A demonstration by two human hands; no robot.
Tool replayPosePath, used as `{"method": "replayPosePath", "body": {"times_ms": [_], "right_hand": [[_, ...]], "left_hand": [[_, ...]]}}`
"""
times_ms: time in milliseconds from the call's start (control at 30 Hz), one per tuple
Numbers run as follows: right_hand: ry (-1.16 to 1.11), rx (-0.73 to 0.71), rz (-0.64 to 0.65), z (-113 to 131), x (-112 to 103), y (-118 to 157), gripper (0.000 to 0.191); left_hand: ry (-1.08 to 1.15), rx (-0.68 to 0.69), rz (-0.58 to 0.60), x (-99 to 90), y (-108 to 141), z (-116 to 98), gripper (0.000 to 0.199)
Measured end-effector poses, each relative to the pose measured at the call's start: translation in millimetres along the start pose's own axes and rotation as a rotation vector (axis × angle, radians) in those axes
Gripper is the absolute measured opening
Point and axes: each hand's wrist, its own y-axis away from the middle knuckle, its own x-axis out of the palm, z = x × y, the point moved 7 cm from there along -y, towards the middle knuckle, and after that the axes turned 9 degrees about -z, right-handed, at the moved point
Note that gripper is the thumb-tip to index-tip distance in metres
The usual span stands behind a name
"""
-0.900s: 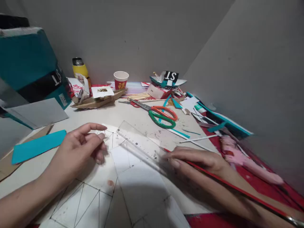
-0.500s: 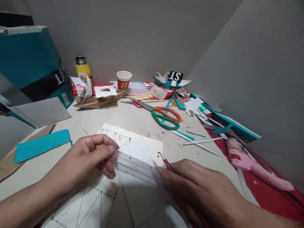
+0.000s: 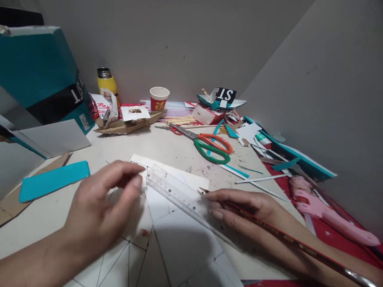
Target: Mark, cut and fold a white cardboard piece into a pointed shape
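Note:
My left hand (image 3: 104,203) is just off the left end of a clear plastic ruler (image 3: 179,199), its thumb and forefinger apart with nothing between them. The ruler lies slanted over sheets of white paper (image 3: 182,235) marked with dark lines and triangles. In my right hand (image 3: 248,215) is a dark red pencil (image 3: 281,235), its tip pointing left above the sheet. Fingers of that hand also touch the ruler toward its right end; whether they grip it or only rest there I cannot tell.
Scissors (image 3: 212,145) with orange and green handles lie beyond the paper. A pink glue gun (image 3: 329,215) rests at right near card scraps. Farther back stand a paper cup (image 3: 159,99), a cardboard boat (image 3: 131,123) and a yellow bottle (image 3: 107,83). A teal box (image 3: 36,71) is at left.
My left hand has let go of the ruler and its fingers have parted. The ruler now lies more steeply slanted on the paper, and the pencil's long shaft has come into view.

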Motion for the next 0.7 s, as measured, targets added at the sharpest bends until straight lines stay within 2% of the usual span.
{"method": "replayPosePath", "body": {"times_ms": [67, 133, 200, 233, 300, 333, 433, 500, 567, 700], "right_hand": [[0.003, 0.037, 0.038, -3, 4, 2, 0.023], [0.039, -0.034, -0.001, 1, 1, 4, 0.019], [0.115, -0.217, -0.063, 14, -4, 8, 0.018], [0.165, -0.324, -0.081, 22, -4, 12, 0.020], [0.268, -0.459, -0.071, 33, 1, 22, 0.024], [0.313, -0.475, -0.076, 37, 4, 25, 0.024], [0.414, -0.373, -0.090, 40, 12, 31, 0.032], [0.453, -0.345, -0.021, 44, 19, 33, 0.032], [0.454, -0.415, 0.062, 51, 24, 35, 0.030], [0.428, -0.578, 0.116, 61, 23, 38, 0.031]], "left_hand": [[-0.057, 0.158, 0.042, 2.7, 8, -13, 0.013], [-0.066, 0.107, 0.038, 2.1, 8, -11, 0.012], [-0.006, -0.104, 0.036, 1.9, 2, 3, 0.010], [0.053, -0.227, 0.072, 4.9, 0, 11, 0.012], [0.199, -0.451, 0.218, 17.6, 1, 24, 0.017], [0.265, -0.538, 0.307, 25.1, 3, 28, 0.020], [0.385, -0.694, 0.512, 41.1, 13, 37, 0.021], [0.412, -0.733, 0.607, 47.0, 19, 42, 0.020], [0.390, -0.733, 0.695, 50.2, 23, 48, 0.019], [0.266, -0.633, 0.734, 47.6, 18, 52, 0.016]]}}
